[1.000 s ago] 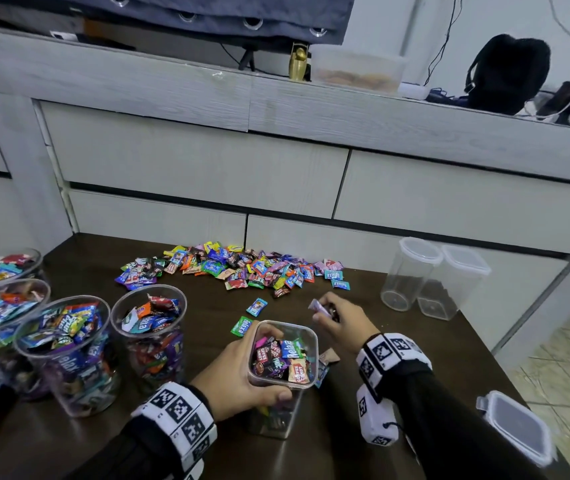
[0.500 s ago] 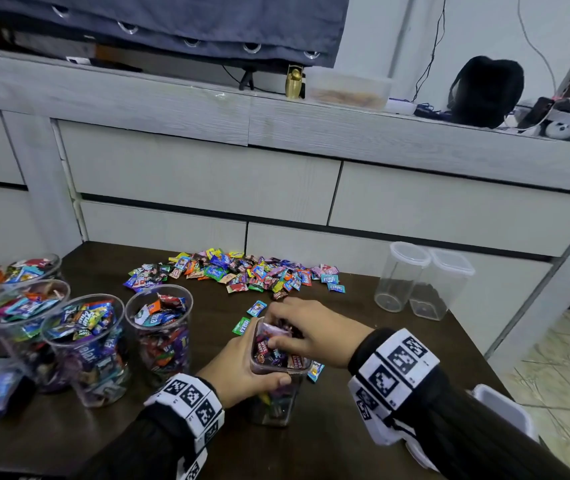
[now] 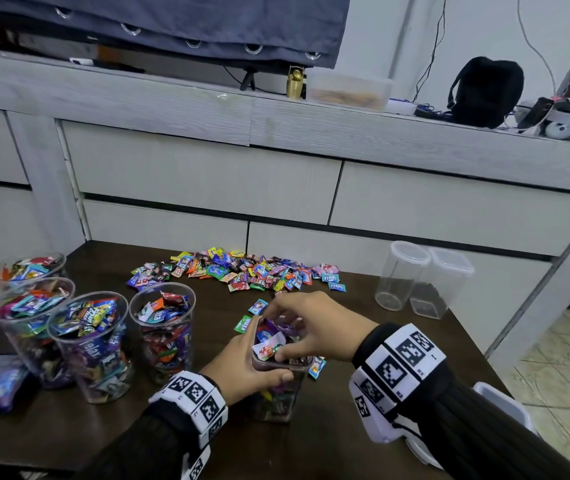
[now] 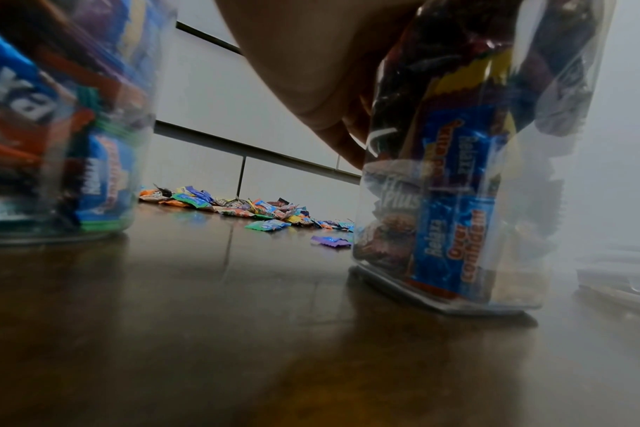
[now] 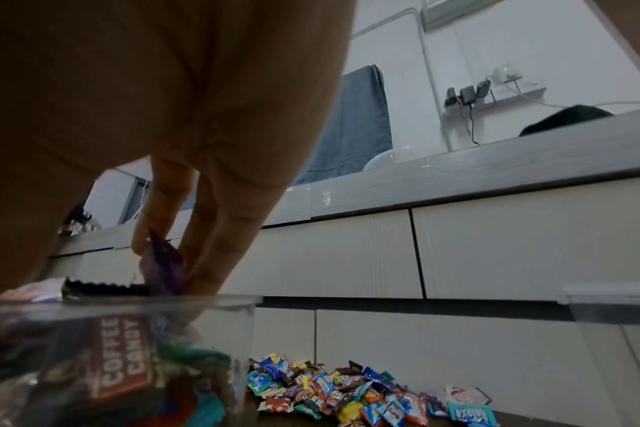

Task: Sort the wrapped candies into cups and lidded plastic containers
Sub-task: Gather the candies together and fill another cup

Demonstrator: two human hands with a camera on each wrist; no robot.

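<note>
Two hands at container (image 3: 278, 393); left hand (image 3: 242, 370) gripping, right hand (image 3: 311, 323) pinching candy (image 5: 165, 260)

On the dark wooden worktop (image 3: 179, 434) a square clear plastic container (image 3: 278, 393) is set near the front centre, gripped at its left wall by the left hand (image 3: 242, 372), with the right hand (image 3: 307, 323) placed over its mouth. To its left four round clear plastic cups (image 3: 162, 334) filled with candies are grouped. Behind it a heap of loose wrapped candies (image 3: 242, 270) is spread along the far edge, before the pale cabinet drawers (image 3: 200, 174). Two lidded clear plastic containers (image 3: 422, 278) are stood side by side at the far right. A loose white container lid (image 3: 505, 403) is laid at the near right edge.
</note>
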